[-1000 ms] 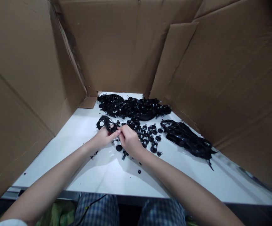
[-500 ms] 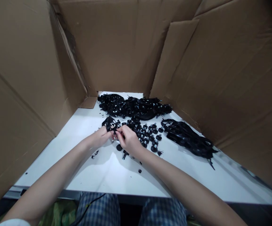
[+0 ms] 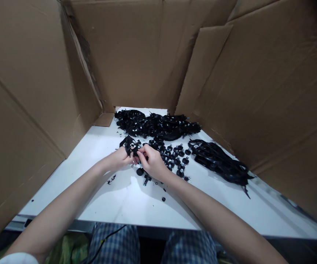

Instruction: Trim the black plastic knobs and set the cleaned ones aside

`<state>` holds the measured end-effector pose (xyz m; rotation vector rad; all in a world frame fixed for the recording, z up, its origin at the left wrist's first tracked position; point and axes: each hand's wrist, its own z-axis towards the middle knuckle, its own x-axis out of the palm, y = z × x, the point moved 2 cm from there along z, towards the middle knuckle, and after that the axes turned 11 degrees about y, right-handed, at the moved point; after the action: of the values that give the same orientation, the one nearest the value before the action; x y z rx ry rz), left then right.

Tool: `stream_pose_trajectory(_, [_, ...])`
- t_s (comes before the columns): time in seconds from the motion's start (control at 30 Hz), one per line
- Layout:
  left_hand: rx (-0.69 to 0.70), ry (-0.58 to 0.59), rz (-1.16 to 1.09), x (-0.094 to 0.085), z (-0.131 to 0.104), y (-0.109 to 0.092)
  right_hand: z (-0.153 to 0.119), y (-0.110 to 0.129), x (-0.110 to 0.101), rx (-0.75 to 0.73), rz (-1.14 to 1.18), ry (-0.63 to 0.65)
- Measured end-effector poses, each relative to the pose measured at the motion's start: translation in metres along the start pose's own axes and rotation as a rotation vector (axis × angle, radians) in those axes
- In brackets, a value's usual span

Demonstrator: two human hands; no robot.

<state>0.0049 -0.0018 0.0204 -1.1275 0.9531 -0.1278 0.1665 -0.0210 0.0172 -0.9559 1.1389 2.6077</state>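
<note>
My left hand (image 3: 120, 158) is closed on a black rubbery piece with openings in it (image 3: 129, 143), which sticks up past the fingers. Against its right edge, my right hand (image 3: 150, 161) pinches with thumb and forefinger; the bit between those fingertips is too small to make out. Just right of and behind my hands lie several small round black parts with metal studs (image 3: 180, 168). One black disc (image 3: 140, 171) and a dark studded part (image 3: 146, 179) rest below my right hand.
A long heap of black parts (image 3: 158, 126) spans the back of the white table (image 3: 120, 209). Black stringy strips (image 3: 220, 163) lie at the right. Cardboard walls (image 3: 136, 55) enclose the back and both sides. Small black scraps (image 3: 111, 179) and a little ring (image 3: 163, 199) lie nearer the front.
The whole view has shifted very slightly. My right fingertips have moved a little against the black piece; both hands keep nearly the same place.
</note>
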Motion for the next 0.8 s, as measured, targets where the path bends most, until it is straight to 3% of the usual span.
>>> stream_pose_trajectory(0.07, [0.016,-0.002,-0.031,0.001,0.000,-0.001,0.001,0.001,0.000,0.044,0.076,0.002])
stream_pose_trajectory(0.17, [0.035,-0.002,-0.113,0.002,0.002,-0.003,0.004,-0.001,0.002,0.173,0.380,0.013])
stream_pose_trajectory(0.3, [0.026,-0.082,-0.227,0.001,0.004,0.001,0.013,-0.015,-0.011,0.247,0.621,-0.175])
stream_pose_trajectory(0.37, [0.006,-0.189,-0.259,-0.003,0.006,0.007,0.017,-0.024,-0.026,0.265,0.558,-0.284])
stream_pose_trajectory(0.47, [-0.020,-0.408,-0.287,-0.012,0.006,0.016,0.019,-0.033,-0.042,0.319,0.380,-0.325])
stream_pose_trajectory(0.6, [-0.028,-0.675,-0.255,-0.020,0.005,0.023,0.014,-0.029,-0.035,0.357,0.077,-0.127])
stream_pose_trajectory(0.8, [-0.026,-0.903,-0.175,-0.027,0.002,0.030,0.010,-0.023,-0.017,0.324,-0.223,0.079])
